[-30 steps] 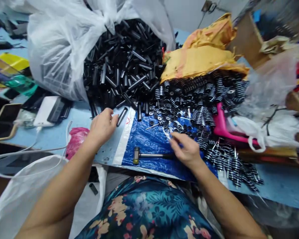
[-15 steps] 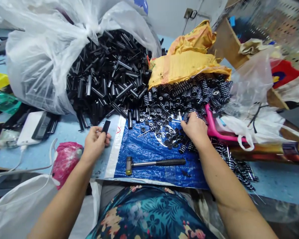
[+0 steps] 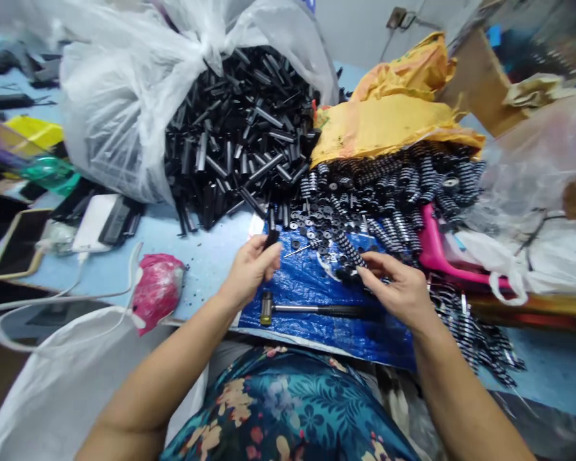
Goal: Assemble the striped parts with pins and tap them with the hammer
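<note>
black tube (image 3: 271, 239), striped rod (image 3: 350, 248): hands (image 3: 249, 266) (image 3: 397, 285) pinching

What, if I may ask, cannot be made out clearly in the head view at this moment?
All in the head view:
Black piece: its lower end, hidden by the left hand.
Striped piece: its near end, covered by the right hand.
Hammer: fine detail of its dark grip, blurred.
White plastic bag: its upper part, cut off by the top edge.
</note>
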The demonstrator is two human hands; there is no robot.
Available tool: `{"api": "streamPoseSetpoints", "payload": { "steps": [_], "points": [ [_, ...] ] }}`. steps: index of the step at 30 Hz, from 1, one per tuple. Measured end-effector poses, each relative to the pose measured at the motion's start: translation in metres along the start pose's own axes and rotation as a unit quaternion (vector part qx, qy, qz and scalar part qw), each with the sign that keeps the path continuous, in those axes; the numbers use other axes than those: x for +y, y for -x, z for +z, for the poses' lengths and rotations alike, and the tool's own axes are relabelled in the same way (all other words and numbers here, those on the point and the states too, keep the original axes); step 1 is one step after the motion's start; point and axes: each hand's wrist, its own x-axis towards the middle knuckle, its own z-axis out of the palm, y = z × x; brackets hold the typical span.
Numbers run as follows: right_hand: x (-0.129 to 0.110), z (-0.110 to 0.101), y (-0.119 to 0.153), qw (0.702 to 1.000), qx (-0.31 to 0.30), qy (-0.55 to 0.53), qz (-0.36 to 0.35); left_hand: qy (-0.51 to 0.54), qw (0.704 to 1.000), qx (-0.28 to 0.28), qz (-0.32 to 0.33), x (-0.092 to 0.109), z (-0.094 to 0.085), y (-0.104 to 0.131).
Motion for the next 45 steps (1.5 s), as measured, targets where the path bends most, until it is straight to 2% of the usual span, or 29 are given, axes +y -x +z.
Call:
{"api": "streamPoseSetpoints", "payload": {
  "steps": [3, 5, 7, 9, 11, 13, 15, 17, 23, 25, 28, 30, 32, 34, 36, 37, 39, 41, 43, 45],
  "points": [
    [-0.024, 0.027, 0.013, 0.995, -0.035, -0.094, -0.016, -0.036, 0.998, -0.046, 0.018, 0.001, 0.017, -0.004],
    [-0.039, 0.047, 0.020, 0.975, -0.093, -0.203, 0.026, -0.058, 0.996, -0.066, 0.015, -0.002, 0.021, -0.002],
    [-0.051, 0.064, 0.026, 0.917, -0.180, -0.341, 0.100, -0.085, 0.992, -0.090, 0.010, -0.008, 0.022, 0.005],
    [-0.060, 0.077, 0.030, 0.845, -0.223, -0.452, 0.179, -0.105, 0.988, -0.114, 0.006, -0.016, 0.020, 0.014],
    [-0.066, 0.084, 0.030, 0.803, -0.204, -0.508, 0.237, -0.100, 0.988, -0.113, -0.007, -0.024, 0.017, 0.023],
    [-0.069, 0.085, 0.028, 0.784, -0.173, -0.531, 0.272, -0.080, 0.993, -0.079, -0.028, -0.030, 0.014, 0.029],
    [-0.070, 0.083, 0.023, 0.766, -0.168, -0.546, 0.293, -0.071, 0.996, -0.046, -0.041, -0.033, 0.012, 0.033],
    [-0.071, 0.080, 0.018, 0.758, -0.153, -0.557, 0.303, -0.070, 0.996, -0.036, -0.045, -0.033, 0.012, 0.035],
    [-0.074, 0.081, 0.017, 0.765, -0.086, -0.568, 0.291, -0.078, 0.995, -0.041, -0.039, -0.035, 0.020, 0.040],
    [-0.077, 0.081, 0.020, 0.763, -0.057, -0.576, 0.288, -0.100, 0.995, -0.025, -0.007, -0.038, 0.025, 0.042],
    [-0.083, 0.086, 0.021, 0.764, 0.019, -0.576, 0.291, -0.141, 0.989, -0.003, 0.055, -0.041, 0.036, 0.043],
    [-0.086, 0.090, 0.021, 0.778, 0.048, -0.557, 0.286, -0.158, 0.984, -0.012, 0.078, -0.042, 0.045, 0.042],
    [-0.083, 0.093, 0.021, 0.816, 0.035, -0.518, 0.256, -0.164, 0.982, -0.028, 0.088, -0.040, 0.050, 0.039],
    [-0.074, 0.092, 0.022, 0.878, 0.003, -0.447, 0.171, -0.160, 0.983, -0.031, 0.080, -0.037, 0.050, 0.038],
    [-0.060, 0.085, 0.024, 0.942, -0.023, -0.332, 0.041, -0.143, 0.988, -0.031, 0.051, -0.033, 0.044, 0.039],
    [-0.053, 0.081, 0.025, 0.964, -0.034, -0.263, -0.031, -0.133, 0.990, -0.035, 0.035, -0.031, 0.041, 0.041],
    [-0.042, 0.072, 0.028, 0.975, -0.048, -0.144, -0.161, -0.120, 0.991, -0.054, 0.006, -0.028, 0.034, 0.045],
    [-0.037, 0.065, 0.029, 0.964, -0.055, -0.085, -0.245, -0.115, 0.991, -0.075, -0.011, -0.026, 0.030, 0.048],
    [-0.039, 0.061, 0.030, 0.956, -0.040, -0.072, -0.280, -0.106, 0.991, -0.077, -0.023, -0.026, 0.030, 0.049],
    [-0.045, 0.061, 0.032, 0.955, -0.022, -0.065, -0.288, -0.089, 0.994, -0.057, -0.029, -0.026, 0.034, 0.050]
  ]
}}
